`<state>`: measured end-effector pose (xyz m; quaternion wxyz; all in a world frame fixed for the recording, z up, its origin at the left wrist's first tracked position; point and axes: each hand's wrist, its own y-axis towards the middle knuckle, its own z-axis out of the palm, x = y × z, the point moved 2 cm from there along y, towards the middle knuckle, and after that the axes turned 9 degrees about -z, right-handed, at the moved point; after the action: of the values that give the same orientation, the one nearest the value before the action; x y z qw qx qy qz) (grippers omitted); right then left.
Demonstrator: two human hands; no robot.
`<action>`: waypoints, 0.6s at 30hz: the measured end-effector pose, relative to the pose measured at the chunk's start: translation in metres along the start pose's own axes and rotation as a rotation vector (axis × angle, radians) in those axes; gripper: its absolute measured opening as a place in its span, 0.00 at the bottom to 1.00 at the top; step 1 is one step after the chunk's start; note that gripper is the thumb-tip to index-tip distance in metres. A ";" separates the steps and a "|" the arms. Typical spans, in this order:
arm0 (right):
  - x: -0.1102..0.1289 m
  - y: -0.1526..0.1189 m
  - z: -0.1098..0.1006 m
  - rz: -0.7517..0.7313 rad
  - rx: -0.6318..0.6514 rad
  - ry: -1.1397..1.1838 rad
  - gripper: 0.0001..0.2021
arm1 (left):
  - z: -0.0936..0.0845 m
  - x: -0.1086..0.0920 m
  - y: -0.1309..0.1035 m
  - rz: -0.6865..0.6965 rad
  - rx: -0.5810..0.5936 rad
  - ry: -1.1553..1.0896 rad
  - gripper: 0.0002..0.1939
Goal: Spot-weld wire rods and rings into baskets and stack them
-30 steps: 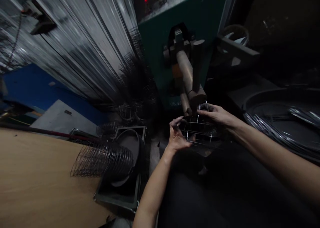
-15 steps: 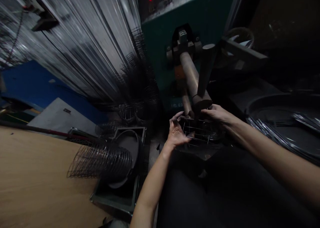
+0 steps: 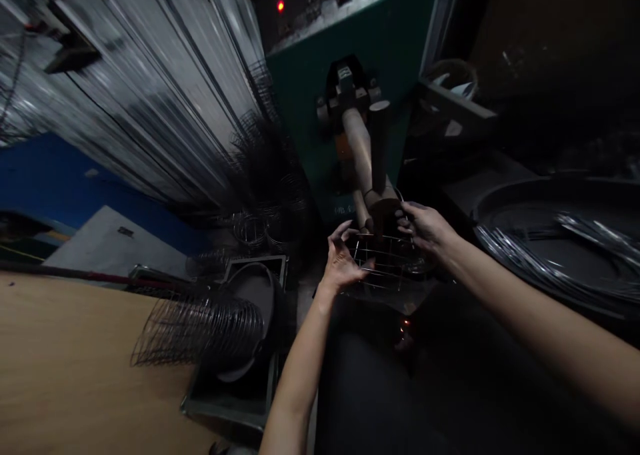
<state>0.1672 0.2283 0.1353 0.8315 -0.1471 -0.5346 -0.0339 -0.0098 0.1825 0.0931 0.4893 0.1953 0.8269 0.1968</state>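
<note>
Below the metal arms of a green machine [image 3: 300,95] is a small wire grid [image 3: 383,258]. My left hand [image 3: 344,258] grips its left side, with thumb and fingers curved around the wires. On the right, my right hand [image 3: 423,225] is closed on a thin wire ring [image 3: 400,195] beside the tip of the upper arm [image 3: 357,145]. The ring's lower part is hidden by the fingers and the dark. Small orange sparks [image 3: 405,325] glow beneath the grid.
A stack of wire rings [image 3: 200,325] leans in a dark round pan on a metal frame [image 3: 225,412] at left. Bundled wires [image 3: 530,262] lie in a large round tray [image 3: 480,208] at right. A wooden board [image 3: 75,362] fills the lower left.
The view has shifted, so the machine appears further left. My right hand has drawn slightly away from the arm tip, and a ring now shows at its fingers. Sparks have appeared below.
</note>
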 end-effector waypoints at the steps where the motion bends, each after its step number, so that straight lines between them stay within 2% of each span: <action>1: 0.001 0.000 -0.001 -0.007 0.008 0.004 0.06 | 0.000 0.000 0.000 0.003 -0.010 -0.004 0.45; 4: 0.003 -0.001 -0.001 -0.046 0.091 -0.024 0.05 | 0.000 -0.002 -0.002 0.007 -0.016 -0.009 0.44; 6: 0.006 0.000 0.002 -0.064 0.154 -0.081 0.08 | 0.000 -0.003 -0.004 0.008 -0.018 -0.010 0.42; 9: 0.007 0.003 0.006 -0.071 0.160 -0.115 0.11 | -0.002 -0.002 -0.009 -0.017 -0.032 -0.026 0.42; 12: 0.003 0.006 0.010 -0.083 0.129 -0.039 0.13 | -0.006 0.003 -0.012 -0.038 -0.058 -0.017 0.38; 14: -0.002 0.005 0.012 -0.080 0.179 -0.005 0.16 | -0.009 0.007 -0.013 -0.048 -0.069 -0.004 0.34; 18: -0.009 0.002 0.015 -0.076 0.289 -0.047 0.20 | -0.012 0.009 -0.012 -0.050 -0.054 -0.027 0.34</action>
<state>0.1506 0.2333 0.1328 0.8295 -0.0064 -0.5583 0.0153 -0.0259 0.1755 0.0860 0.5101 0.1641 0.8193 0.2040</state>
